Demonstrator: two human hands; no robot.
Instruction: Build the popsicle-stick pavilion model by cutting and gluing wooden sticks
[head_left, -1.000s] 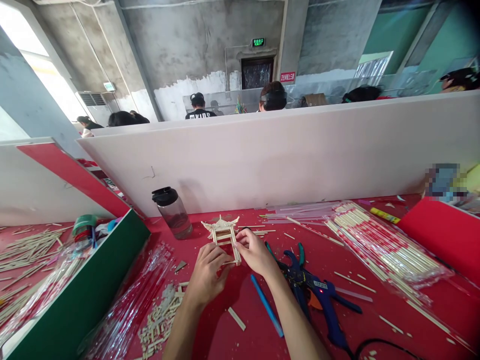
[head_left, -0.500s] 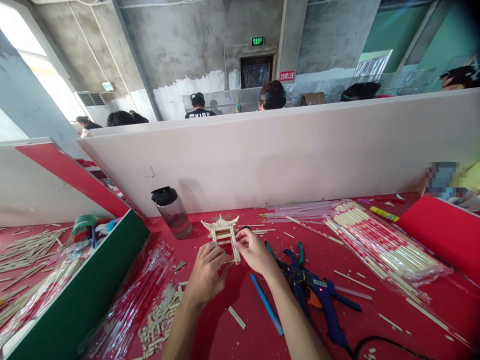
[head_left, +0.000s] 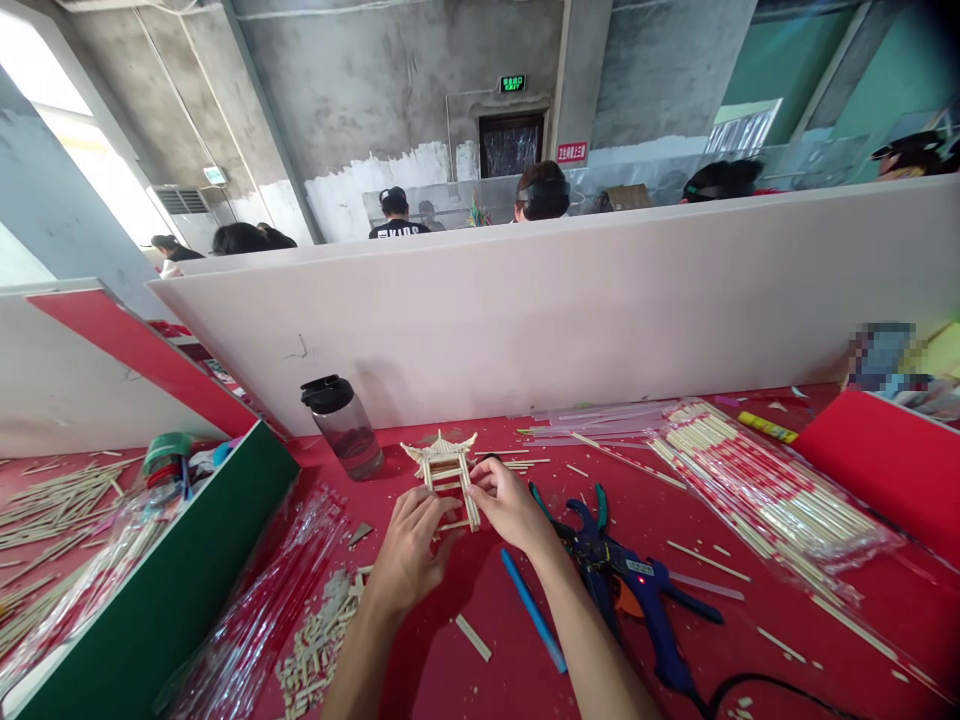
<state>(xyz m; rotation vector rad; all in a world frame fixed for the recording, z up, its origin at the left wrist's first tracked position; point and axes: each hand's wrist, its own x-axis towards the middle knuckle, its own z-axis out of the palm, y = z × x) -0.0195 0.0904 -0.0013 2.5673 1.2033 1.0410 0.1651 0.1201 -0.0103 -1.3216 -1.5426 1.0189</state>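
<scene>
Between my hands stands a small pavilion model (head_left: 440,447) of pale wooden sticks, with a curved, flared roof on stick posts and crosspieces. My left hand (head_left: 409,550) closes around its left lower part, where the fingers hide one post. A short stick (head_left: 454,524) runs low between the posts, close to my left thumb. My right hand (head_left: 514,505) pinches the right post (head_left: 472,510) from the side. Right of my right forearm lies a blue glue gun (head_left: 649,590) with a lit red light, beside pliers with teal handles (head_left: 600,500). A blue stick (head_left: 532,610) lies near that wrist.
A dark-lidded bottle (head_left: 345,430) stands behind on the left. Cut stick pieces (head_left: 311,650) are heaped by my left forearm. Bagged sticks (head_left: 772,480) lie to the right. A green board (head_left: 180,570) and a white partition (head_left: 562,310) border the red table; people sit beyond.
My left fingers have shifted slightly at the model's base, and the low short stick now lies straighter between the posts. My right hand stays on the right post.
</scene>
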